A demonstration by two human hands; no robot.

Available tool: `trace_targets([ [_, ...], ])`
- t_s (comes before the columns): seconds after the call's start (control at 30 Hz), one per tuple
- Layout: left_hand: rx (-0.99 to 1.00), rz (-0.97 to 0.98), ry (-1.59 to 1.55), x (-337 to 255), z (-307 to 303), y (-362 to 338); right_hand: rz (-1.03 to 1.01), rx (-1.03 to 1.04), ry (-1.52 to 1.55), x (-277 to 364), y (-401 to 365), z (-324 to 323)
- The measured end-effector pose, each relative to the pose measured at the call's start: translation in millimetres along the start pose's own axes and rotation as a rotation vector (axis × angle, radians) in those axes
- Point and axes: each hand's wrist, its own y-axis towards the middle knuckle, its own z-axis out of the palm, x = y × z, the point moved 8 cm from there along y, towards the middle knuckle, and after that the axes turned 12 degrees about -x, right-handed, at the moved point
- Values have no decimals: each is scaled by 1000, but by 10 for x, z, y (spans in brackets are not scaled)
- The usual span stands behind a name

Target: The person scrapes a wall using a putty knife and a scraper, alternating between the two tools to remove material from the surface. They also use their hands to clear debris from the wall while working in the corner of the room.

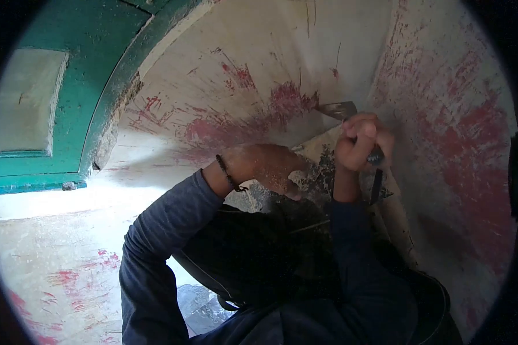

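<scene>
My right hand (364,144) is wrapped round the dark handle of a paint scraper (338,109). The metal blade points left, its edge right at a red patch on the pale wall (242,92). My left hand (270,168), with a dark beaded bracelet (224,172) at the wrist, hangs bent beside the wall, lower and to the left of the scraper. Its thumb and fingers are apart with nothing between them, partly in shadow. Red paint remnants and scratch marks spread across the wall around the blade.
A green panelled door (121,34) stands at the upper left, its surround chipped along the edge. Another scratched wall (460,132) with red patches rises on the right. Below my hands lies a speckled, debris-strewn surface (322,172). Crumpled clear plastic (200,307) lies at the lower left.
</scene>
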Motion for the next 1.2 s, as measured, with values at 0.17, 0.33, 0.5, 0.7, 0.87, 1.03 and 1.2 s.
trace_targets([
  [0.17, 6, -19, 35, -25, -54, -22, -28, -26, -8, -57, 64, 1],
  [0.33, -9, 5, 12, -26, -17, 6, 29, -30, -52, -105, 81, -26],
  [0.5, 10, -4, 6, -86, -59, -35, -19, 13, -118, -21, 51, 87],
  [0.7, -27, -11, 16, -18, -28, -52, 75, 82, -214, -116, -40, -32],
  [0.87, -54, 13, 30, -20, -61, -48, -12, 74, -175, -17, -9, 47],
  [1.03, 2, -38, 39, -67, -83, -34, 83, -23, -70, -143, -16, -12],
  [1.2, 3, -11, -1, -40, -28, -43, 59, -20, -173, -165, -32, -23],
])
